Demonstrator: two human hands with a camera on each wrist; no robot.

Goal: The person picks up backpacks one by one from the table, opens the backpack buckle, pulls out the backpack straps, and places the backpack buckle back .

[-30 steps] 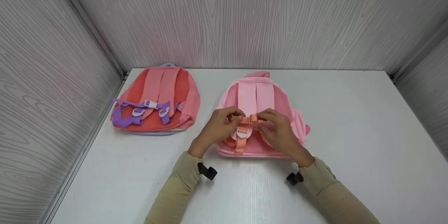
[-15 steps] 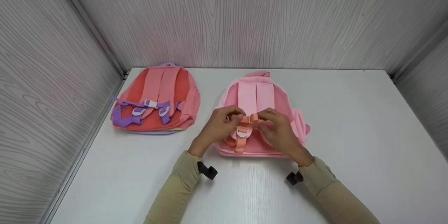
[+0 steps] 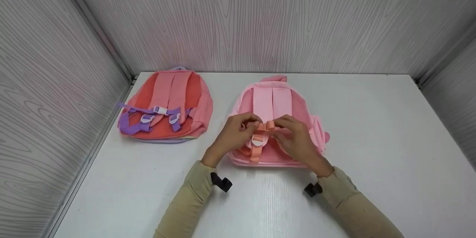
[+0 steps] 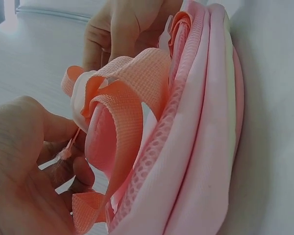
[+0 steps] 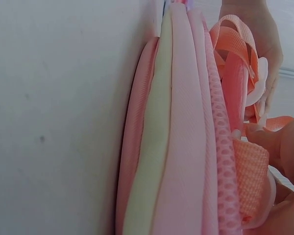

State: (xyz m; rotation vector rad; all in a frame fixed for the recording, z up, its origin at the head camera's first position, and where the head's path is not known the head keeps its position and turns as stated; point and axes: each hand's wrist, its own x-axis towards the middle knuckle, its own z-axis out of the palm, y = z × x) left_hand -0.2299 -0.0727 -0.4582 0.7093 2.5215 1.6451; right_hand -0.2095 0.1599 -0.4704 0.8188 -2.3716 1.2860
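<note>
A pink backpack [image 3: 262, 100] lies back side up on the white table, its two shoulder straps toward me. Over its lower half, my left hand [image 3: 234, 132] pinches one side of an orange chest strap [image 3: 264, 126]. From the other side my right hand [image 3: 297, 141] holds the same strap, fingertips close to the left ones. Below them sits a white strap adjuster [image 3: 257, 140] threaded with orange webbing. In the left wrist view, loops of orange webbing [image 4: 125, 127] stand up from the mesh back. Fingers hide the strap's joining part.
To the left lies a second backpack [image 3: 195, 106], coral and red, with purple webbing [image 3: 135, 128] and white buckles. Grey wood-grain panels [image 3: 238, 22] wall the white table [image 3: 372, 137] at the back and sides. Each wrist wears a black camera mount [image 3: 222, 183].
Almost nothing differs. Both hands stay at the orange strap, with only a very slight shift of the left hand and fingers; both backpacks keep their places.
</note>
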